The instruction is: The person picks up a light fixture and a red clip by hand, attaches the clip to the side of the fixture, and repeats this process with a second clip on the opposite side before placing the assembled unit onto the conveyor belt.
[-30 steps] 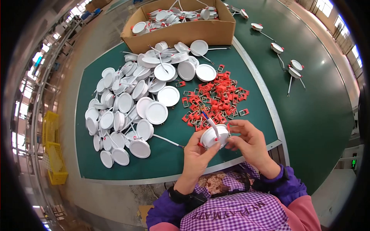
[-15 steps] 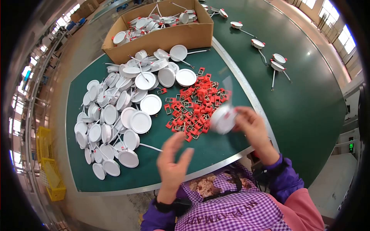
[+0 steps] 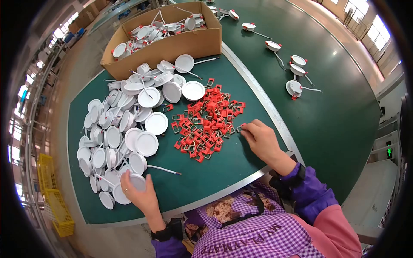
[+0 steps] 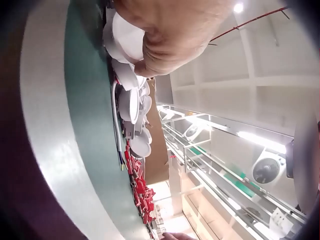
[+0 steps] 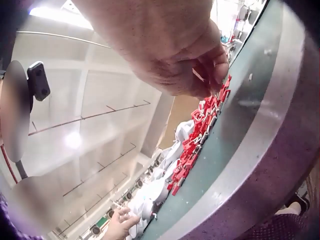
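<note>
My left hand (image 3: 140, 195) is at the near edge of a heap of round white downlights (image 3: 114, 136), fingers and thumb spread around one downlight (image 3: 137, 182). In the left wrist view, the thumb lies right beside that white lamp's rim (image 4: 125, 40). At the right side of a pile of red clips with metal frames (image 3: 211, 116), my right hand (image 3: 262, 139) pinches one red clip (image 3: 241, 127) between thumb and fingertips. The right wrist view has these curled fingertips low over the red clips (image 5: 192, 145).
A cardboard box (image 3: 172, 43) of downlights with red clips stands at the back. On the green table to the right, several clipped downlights lie in a row, the nearest being a downlight (image 3: 294, 88). A metal edge strip (image 3: 262, 101) divides the surfaces. Yellow crates (image 3: 56, 202) stand at left.
My hands parted from the downlight they both held. The right hand carried it rightward; another downlight now lies on the right table, and that hand is back at the clips. The left hand moved to the heap.
</note>
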The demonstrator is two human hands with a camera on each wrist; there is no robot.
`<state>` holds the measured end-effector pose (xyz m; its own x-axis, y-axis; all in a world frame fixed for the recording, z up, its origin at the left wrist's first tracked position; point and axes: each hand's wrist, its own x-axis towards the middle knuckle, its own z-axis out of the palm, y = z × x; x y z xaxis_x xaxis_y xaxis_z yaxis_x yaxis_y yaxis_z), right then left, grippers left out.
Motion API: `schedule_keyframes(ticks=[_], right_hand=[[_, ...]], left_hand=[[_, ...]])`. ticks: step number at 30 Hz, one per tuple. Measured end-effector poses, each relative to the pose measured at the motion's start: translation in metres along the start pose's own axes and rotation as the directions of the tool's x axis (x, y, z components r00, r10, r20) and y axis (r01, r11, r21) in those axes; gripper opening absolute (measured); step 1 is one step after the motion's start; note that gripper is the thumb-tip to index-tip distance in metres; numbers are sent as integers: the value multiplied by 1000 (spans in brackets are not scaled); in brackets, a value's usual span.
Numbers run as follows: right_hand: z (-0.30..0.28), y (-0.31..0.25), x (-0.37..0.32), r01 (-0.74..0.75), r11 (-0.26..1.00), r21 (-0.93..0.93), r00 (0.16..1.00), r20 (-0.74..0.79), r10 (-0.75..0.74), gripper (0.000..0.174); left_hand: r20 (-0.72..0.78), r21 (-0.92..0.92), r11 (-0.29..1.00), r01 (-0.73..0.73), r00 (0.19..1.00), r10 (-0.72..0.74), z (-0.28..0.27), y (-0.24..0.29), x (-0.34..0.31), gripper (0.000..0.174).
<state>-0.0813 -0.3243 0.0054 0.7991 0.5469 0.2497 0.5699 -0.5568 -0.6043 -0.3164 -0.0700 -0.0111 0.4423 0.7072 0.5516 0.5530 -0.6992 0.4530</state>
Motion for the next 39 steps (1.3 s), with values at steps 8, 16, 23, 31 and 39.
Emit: schedule_keyframes(ticks=[8, 16, 23, 31, 39], right_hand=[[3, -6, -1, 40, 980, -195, 985, 174, -6, 14], [0, -1, -6, 159, 981, -113, 979, 149, -142, 13], [-1, -5, -14, 70, 982, -174, 976, 217, -31, 14], [-10, -13, -12, 64, 987, -144, 971, 237, -28, 16], [-5, -37, -12, -155, 907, 391, 988, 42, 151, 10]], left_hand=[[131, -410, 886, 215, 976, -176, -8, 37, -20, 56], [550, -824, -109, 556, 740, -387, -23, 67, -8, 50], [924, -254, -743, 619, 382, 2, -8, 76, -13, 51], [924, -298, -510, 807, 378, 58, 22, 96, -24, 41], [944, -310, -318, 896, 331, 12, 26, 124, -26, 34]])
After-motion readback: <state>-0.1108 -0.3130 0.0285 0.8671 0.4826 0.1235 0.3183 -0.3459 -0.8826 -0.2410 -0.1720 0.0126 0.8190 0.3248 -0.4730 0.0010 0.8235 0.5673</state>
